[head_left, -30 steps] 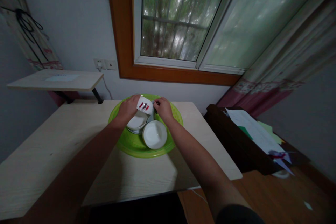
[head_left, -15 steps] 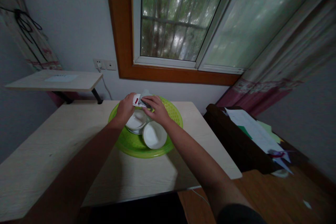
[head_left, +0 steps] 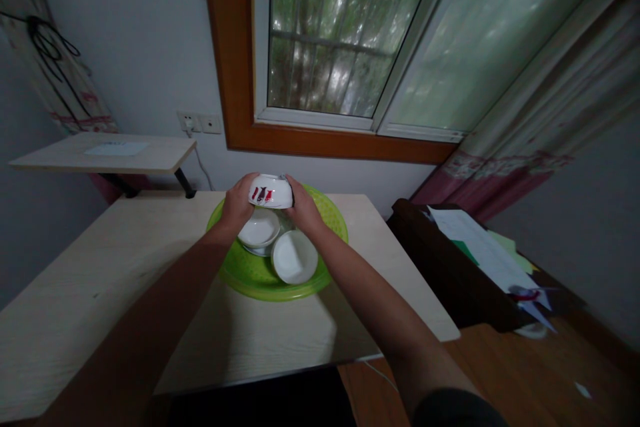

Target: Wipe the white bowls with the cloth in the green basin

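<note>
A white bowl with red marks (head_left: 271,192) is held upside down above a green basin (head_left: 250,273), between both of my hands. My left hand (head_left: 237,203) grips its left side with curled fingers. My right hand (head_left: 301,206) clasps its right side. Under the bowl, inside the basin, sit two white dishes (head_left: 259,228) stacked at the left and a white bowl (head_left: 295,257) at the front right. The basin rests at the far middle of a pale wooden table (head_left: 100,280).
A small raised shelf (head_left: 105,152) stands at the table's back left, with a wall socket (head_left: 200,123) behind it. A dark low cabinet with papers (head_left: 475,247) stands to the right, beside a curtain. A window is straight ahead.
The red-marked bowl has been turned over and raised a little; it is now rim down. My right hand moved from on top of it to its right side.
</note>
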Tool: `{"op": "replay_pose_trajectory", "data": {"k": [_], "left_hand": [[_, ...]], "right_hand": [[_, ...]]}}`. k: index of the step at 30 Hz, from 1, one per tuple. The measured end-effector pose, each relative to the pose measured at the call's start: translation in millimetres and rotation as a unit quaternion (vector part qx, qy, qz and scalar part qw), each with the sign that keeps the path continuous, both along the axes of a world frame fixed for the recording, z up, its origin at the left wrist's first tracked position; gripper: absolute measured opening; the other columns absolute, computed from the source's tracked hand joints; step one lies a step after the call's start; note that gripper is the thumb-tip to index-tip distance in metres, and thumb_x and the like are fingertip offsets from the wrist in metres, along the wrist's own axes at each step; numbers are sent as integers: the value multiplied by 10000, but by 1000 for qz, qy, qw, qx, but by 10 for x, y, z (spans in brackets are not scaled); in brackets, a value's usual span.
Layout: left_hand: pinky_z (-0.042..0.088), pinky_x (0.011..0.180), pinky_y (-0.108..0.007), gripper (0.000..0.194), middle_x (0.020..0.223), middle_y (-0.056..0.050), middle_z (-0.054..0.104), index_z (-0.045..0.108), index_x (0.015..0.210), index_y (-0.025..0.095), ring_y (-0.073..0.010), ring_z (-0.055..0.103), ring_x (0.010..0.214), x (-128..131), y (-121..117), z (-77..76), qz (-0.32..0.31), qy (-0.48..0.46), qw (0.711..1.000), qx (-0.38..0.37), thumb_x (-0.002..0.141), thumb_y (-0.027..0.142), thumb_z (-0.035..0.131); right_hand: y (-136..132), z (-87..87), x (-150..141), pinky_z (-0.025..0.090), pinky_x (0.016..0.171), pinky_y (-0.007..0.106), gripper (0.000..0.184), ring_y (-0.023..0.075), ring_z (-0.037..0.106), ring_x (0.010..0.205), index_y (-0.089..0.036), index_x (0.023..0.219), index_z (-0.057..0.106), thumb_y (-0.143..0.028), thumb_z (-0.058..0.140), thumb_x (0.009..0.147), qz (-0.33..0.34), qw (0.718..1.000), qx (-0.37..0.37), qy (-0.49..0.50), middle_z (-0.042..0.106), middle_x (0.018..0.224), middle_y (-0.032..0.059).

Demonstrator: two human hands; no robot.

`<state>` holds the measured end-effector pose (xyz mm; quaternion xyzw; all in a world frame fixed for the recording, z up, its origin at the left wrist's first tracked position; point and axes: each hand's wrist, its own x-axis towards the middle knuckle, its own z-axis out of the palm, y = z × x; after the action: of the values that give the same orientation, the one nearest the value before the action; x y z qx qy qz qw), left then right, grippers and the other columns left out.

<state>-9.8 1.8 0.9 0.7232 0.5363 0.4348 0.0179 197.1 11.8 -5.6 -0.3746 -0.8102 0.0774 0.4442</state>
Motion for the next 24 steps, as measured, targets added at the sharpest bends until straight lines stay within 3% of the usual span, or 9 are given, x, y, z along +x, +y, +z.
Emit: {"op": "replay_pose_trajectory", "data": {"k": [5,12,20,24], "left_hand": [[473,1050,-325,526,1296,-87,649,543,1312,177,-186,603,1187,7,53,-47,-40,-12,999,13,802,75,460],[484,1038,-359,579,1299,-114,644,504,1348,162,-222,617,1173,75,89,-75,-46,4,999,-8,780,53,488],[488,1036,-386,592,1309,-111,621,484,1352,186,-259,608,1195,105,-7,-1,-25,67,997,-1,772,71,503],[502,993,-377,565,1367,-129,562,457,1352,178,-278,608,1192,200,-120,59,6,124,992,8,799,174,571]], "right_hand": [[18,-52,-7,471,1070,399,611,248,611,1227,-161,1426,456,-78,544,827,-17,999,-41,15,612,1381,138],[25,-47,42,508,1009,378,548,240,652,1161,-192,1379,516,-84,501,842,-86,991,-104,17,687,1278,100],[-41,24,65,534,938,363,454,245,686,1072,-203,1319,556,-126,484,877,-114,988,-100,13,726,1186,88],[-63,60,71,540,906,359,408,254,688,1053,-188,1296,564,-147,480,898,-137,986,-92,0,728,1159,102]]}}
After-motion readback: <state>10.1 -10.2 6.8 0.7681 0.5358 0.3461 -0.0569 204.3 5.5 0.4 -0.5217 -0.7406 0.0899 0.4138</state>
